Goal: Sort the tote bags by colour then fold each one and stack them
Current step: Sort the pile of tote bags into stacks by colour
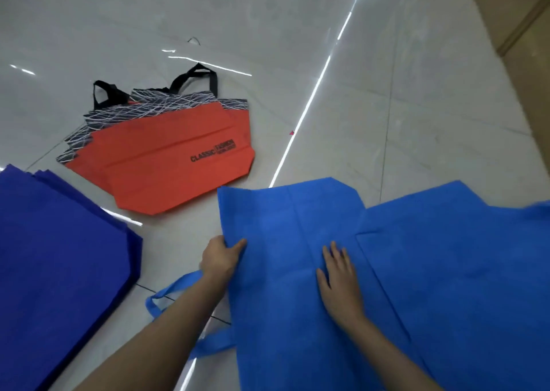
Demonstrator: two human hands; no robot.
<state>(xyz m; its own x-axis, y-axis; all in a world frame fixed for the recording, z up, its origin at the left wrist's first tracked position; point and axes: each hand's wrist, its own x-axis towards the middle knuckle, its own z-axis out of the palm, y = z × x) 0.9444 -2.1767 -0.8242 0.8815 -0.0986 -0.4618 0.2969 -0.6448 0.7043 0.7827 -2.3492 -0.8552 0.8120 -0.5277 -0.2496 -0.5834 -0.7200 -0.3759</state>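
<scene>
Light-blue tote bag [282, 242], flat on the floor [297, 33] at 5 o'clock: left hand [221, 256] grips its left edge, likely to turn it over into a fold; right hand [339, 280], fingers straight, presses the centre crease as an anchor. Colour piles set apart: orange bags [166, 158] at 11 o'clock, dark-blue bags [59, 256] at 9 o'clock. Glossy pale tiles; beige panel [520, 19] at 2 o'clock

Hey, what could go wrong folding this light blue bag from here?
The left hand grips only the edge of the light blue non-woven tote bag; the fold may come out crooked unless the flat right hand pins it. Its loose handle loops could get trapped untidily. It seems to overlap a second light blue bag, which might drag along.
</scene>
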